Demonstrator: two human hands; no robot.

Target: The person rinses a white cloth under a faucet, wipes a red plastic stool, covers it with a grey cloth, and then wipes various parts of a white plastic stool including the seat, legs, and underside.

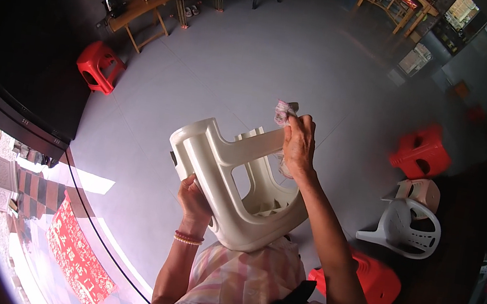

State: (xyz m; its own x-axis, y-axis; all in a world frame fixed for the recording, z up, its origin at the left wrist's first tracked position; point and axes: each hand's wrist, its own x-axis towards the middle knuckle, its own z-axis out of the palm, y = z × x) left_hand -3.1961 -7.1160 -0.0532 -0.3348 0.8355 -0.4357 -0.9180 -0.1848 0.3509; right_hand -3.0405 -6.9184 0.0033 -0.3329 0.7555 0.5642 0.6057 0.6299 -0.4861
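A cream-white plastic stool (200,178) lies tipped on my lap, its legs pointing away from me. My left hand (194,198) grips one leg edge on the near left side, the fingers partly hidden behind it. At the far right leg, my right hand (300,143) holds a crumpled pink-and-white cloth (283,112), which sticks out past the fingers. More of the cloth shows below that hand, beside the leg. The stool's seat end rests against my striped clothing (250,269).
A red plastic stool (99,67) stands at the left, near a wooden table (145,5). On the right are another red stool (423,151), a grey-white plastic chair (410,229) and a red plastic seat (374,282). A red doormat (79,255) lies by the doorway at lower left.
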